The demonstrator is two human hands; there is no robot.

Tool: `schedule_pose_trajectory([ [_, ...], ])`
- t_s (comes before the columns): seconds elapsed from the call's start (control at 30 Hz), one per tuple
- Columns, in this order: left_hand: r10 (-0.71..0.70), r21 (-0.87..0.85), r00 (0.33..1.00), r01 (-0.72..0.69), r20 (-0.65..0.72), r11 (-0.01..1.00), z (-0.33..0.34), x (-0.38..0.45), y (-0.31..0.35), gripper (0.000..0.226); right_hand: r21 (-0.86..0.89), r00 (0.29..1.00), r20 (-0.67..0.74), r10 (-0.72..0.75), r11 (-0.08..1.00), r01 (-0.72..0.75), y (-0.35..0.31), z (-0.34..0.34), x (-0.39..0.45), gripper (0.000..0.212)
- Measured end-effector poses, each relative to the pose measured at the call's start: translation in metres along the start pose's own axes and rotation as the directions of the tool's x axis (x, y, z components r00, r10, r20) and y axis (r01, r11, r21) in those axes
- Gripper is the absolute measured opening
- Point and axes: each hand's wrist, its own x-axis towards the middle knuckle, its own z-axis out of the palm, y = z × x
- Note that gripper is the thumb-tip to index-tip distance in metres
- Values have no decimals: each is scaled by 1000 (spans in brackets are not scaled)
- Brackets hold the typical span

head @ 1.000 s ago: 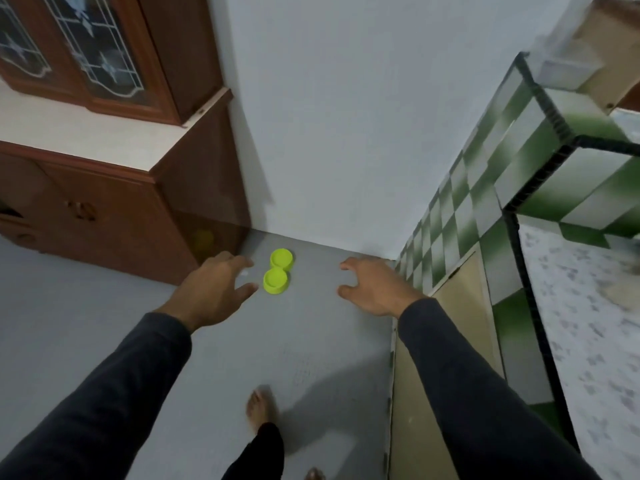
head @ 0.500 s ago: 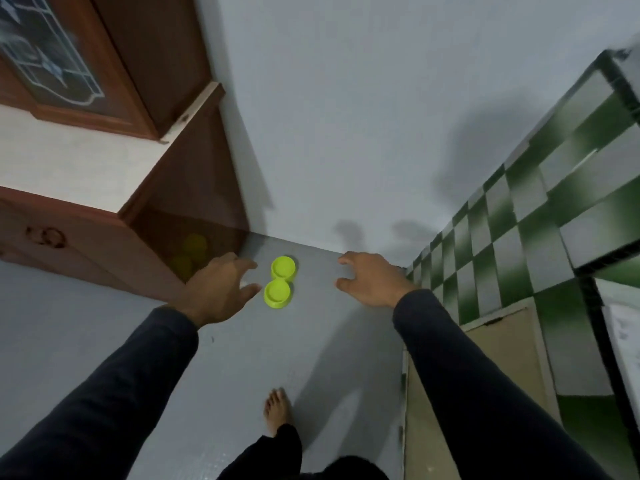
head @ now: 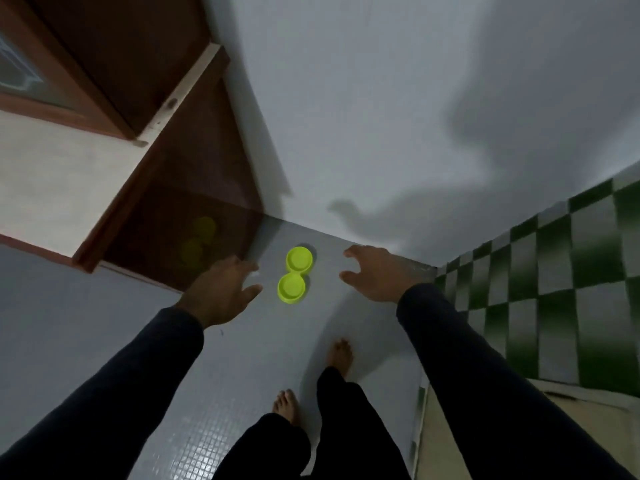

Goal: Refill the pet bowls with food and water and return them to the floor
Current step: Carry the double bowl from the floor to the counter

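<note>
Bowls (head: 295, 274): lime-green joined round pair, on grey floor (head: 104, 323).

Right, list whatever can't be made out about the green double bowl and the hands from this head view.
- Lime-green plastic double pet bowl: too small and dim in the head view to tell whether its two wells hold anything.
- Left hand and right hand: only the backs show; palms hidden.
- Dark wooden cabinet: cut off by the left edge; its glass door is blurred.

Dark wooden cabinet (head: 194, 188), floor's far-left corner; grey wall (head: 381, 116) behind; green-white checkered tiling (head: 554, 271), floor's right edge.
</note>
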Motion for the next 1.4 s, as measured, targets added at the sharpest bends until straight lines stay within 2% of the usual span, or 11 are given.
schedule_pose_trajectory([
  [0.33,-119,-118,987,132,107,984,80,117,-34,47,-15,993,109,-51,999,52,54,43,162,56],
  [0.8,-228,-161,955,260,192,952,280,281,-133,56,51,987,148,-59,997,52,132,211,389,63],
  [1.17,-262,-238,953,293,153,926,434,381,-193,61,69,991,123,-59,996,51,190,337,526,70],
  [1.4,-303,-330,943,333,140,883,503,417,-208,66,76,993,105,-48,996,40,215,391,580,71],
])
